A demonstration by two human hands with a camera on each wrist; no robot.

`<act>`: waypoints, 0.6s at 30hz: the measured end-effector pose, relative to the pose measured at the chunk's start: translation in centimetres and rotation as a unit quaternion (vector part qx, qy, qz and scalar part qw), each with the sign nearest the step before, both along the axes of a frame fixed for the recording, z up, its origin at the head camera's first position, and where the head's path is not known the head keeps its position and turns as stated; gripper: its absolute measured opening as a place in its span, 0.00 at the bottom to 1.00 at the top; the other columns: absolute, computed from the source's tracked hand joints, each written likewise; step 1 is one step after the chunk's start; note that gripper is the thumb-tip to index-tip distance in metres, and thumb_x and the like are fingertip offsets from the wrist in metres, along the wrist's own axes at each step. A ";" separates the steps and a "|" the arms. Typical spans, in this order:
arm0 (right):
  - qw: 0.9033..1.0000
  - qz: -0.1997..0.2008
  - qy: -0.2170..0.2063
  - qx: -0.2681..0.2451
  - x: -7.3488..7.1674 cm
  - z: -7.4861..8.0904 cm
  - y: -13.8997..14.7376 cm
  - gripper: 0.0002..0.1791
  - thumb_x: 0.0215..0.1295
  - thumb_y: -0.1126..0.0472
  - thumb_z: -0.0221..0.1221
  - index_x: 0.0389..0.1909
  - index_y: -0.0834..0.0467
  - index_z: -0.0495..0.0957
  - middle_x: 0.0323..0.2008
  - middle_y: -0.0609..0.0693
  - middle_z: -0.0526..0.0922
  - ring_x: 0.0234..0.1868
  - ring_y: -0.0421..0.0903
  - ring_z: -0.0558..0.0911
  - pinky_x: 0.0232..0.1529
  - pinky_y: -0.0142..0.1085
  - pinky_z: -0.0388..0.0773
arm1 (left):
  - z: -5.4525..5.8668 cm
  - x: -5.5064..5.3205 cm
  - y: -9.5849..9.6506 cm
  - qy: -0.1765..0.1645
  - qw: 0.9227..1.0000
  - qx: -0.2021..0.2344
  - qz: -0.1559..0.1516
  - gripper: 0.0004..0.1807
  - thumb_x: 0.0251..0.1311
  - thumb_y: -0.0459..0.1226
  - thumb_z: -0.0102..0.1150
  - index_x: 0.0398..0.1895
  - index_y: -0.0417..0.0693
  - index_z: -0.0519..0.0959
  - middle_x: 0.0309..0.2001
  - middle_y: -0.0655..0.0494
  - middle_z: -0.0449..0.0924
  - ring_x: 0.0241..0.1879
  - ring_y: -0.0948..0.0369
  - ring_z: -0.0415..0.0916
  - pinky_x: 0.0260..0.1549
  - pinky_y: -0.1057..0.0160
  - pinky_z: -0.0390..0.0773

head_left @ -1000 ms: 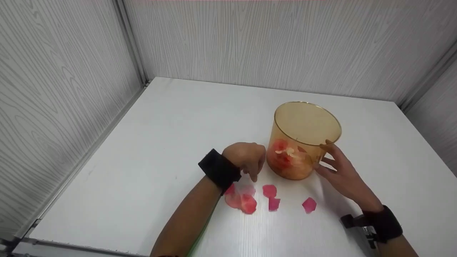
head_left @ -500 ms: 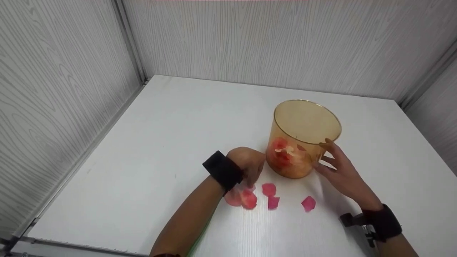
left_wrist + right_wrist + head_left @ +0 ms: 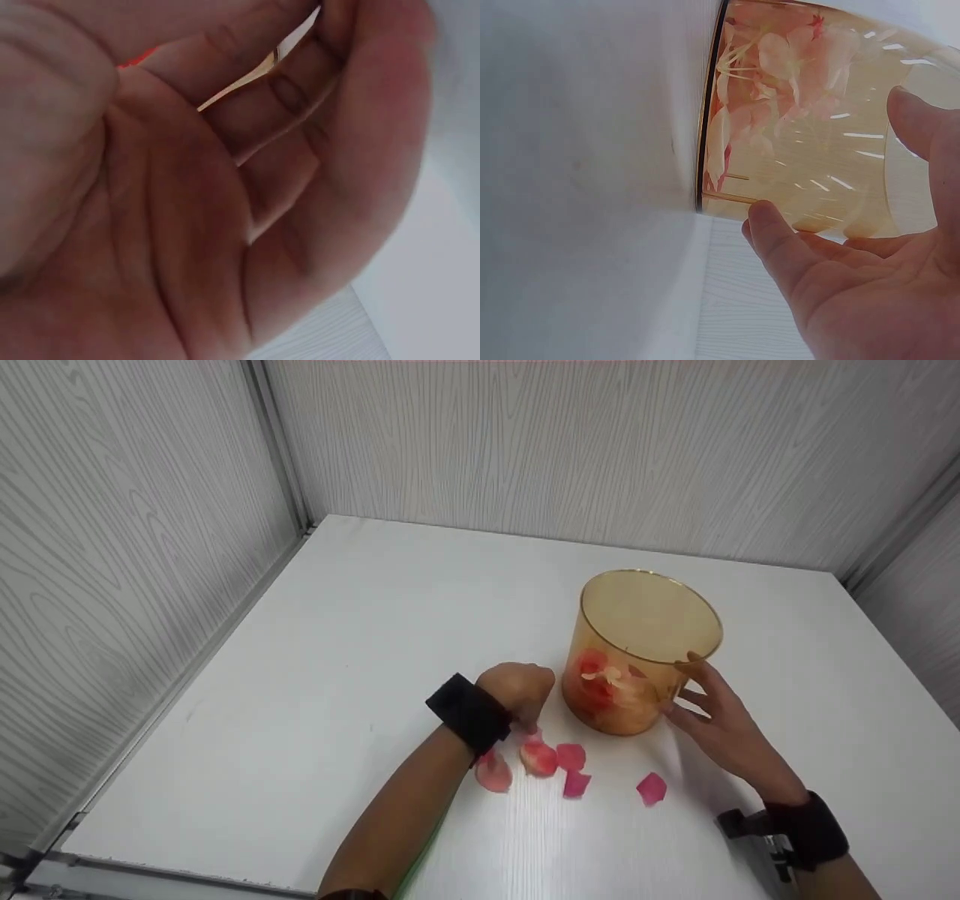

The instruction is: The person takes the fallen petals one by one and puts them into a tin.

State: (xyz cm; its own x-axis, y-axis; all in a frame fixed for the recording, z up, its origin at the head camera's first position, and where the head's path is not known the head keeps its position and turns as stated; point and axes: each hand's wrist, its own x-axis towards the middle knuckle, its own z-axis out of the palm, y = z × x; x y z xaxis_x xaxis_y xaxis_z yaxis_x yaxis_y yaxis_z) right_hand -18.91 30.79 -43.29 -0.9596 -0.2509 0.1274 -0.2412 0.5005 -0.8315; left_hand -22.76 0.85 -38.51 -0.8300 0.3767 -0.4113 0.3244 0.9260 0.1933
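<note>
My left hand [image 3: 519,690] is bent down over the table, its curled fingertips pinching a pale pink petal [image 3: 535,734]. Close below it lie a red-and-white petal [image 3: 539,760] and a larger pale pink petal [image 3: 494,776]. In the left wrist view the curled fingers [image 3: 375,150] fill the picture and hide the petal. My right hand [image 3: 716,727] holds the near right side of an amber see-through tub [image 3: 585,637], thumb and fingers spread round its wall near the rim. Pink and red petals [image 3: 780,67] show through the tub's wall.
Two deep pink petals, an upper petal [image 3: 571,757] and a lower petal [image 3: 577,784], lie before the tub. Another deep pink petal [image 3: 652,789] is farther right. Wood-grain panels [image 3: 562,450] stand behind and beside the white table [image 3: 375,607].
My left hand dips to the petals, then rises slightly with the pale one. The red-and-white petal has shifted away from me and right, apart from the larger pale one. My right hand stays put.
</note>
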 end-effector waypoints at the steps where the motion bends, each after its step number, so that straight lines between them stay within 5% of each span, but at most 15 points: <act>1: 1.000 0.000 -0.001 -0.002 0.0 0.0 0.1 0.49 0.73 0.55 0.63 0.84 0.53 0.42 0.79 0.60 0.59 0.72 0.65 0.73 0.56 0.18 0.73 | 0.0 -0.1 0.1 -0.003 1.000 -0.006 -0.007 0.11 0.53 0.35 0.73 0.33 0.47 0.78 0.23 0.53 0.71 0.27 0.56 0.70 0.21 0.62 0.72; 6: 1.000 -0.002 -0.004 -0.003 0.2 0.0 0.1 0.49 0.73 0.55 0.63 0.84 0.53 0.42 0.79 0.61 0.58 0.73 0.65 0.72 0.55 0.18 0.73 | 0.2 -0.7 -0.4 -0.006 1.000 -0.003 -0.009 0.03 0.58 0.34 0.66 0.31 0.45 0.81 0.19 0.54 0.67 0.23 0.57 0.67 0.18 0.62 0.70; 11: 1.000 0.001 -0.010 -0.001 0.2 -0.1 -0.1 0.50 0.73 0.55 0.63 0.84 0.54 0.41 0.79 0.61 0.57 0.73 0.66 0.71 0.56 0.18 0.73 | 1.4 -1.5 -2.1 0.032 0.994 0.103 0.003 0.05 0.66 0.36 0.64 0.34 0.44 0.85 0.24 0.54 0.77 0.26 0.59 0.72 0.24 0.64 0.74; 15: 1.000 0.004 -0.006 0.002 0.0 -0.1 -0.2 0.49 0.73 0.56 0.63 0.83 0.55 0.42 0.79 0.61 0.58 0.73 0.66 0.71 0.56 0.18 0.74 | 3.2 -1.8 -3.5 0.104 0.971 0.216 -0.002 0.06 0.69 0.37 0.64 0.43 0.43 0.85 0.36 0.50 0.83 0.36 0.58 0.76 0.37 0.63 0.81; 18: 1.000 0.004 -0.002 0.006 -0.1 -0.1 -0.2 0.48 0.74 0.56 0.62 0.83 0.55 0.42 0.79 0.61 0.59 0.73 0.67 0.72 0.56 0.19 0.74 | 4.5 -1.7 -4.3 0.178 0.939 0.294 0.000 0.08 0.70 0.37 0.63 0.46 0.42 0.85 0.39 0.48 0.85 0.39 0.57 0.77 0.42 0.61 0.83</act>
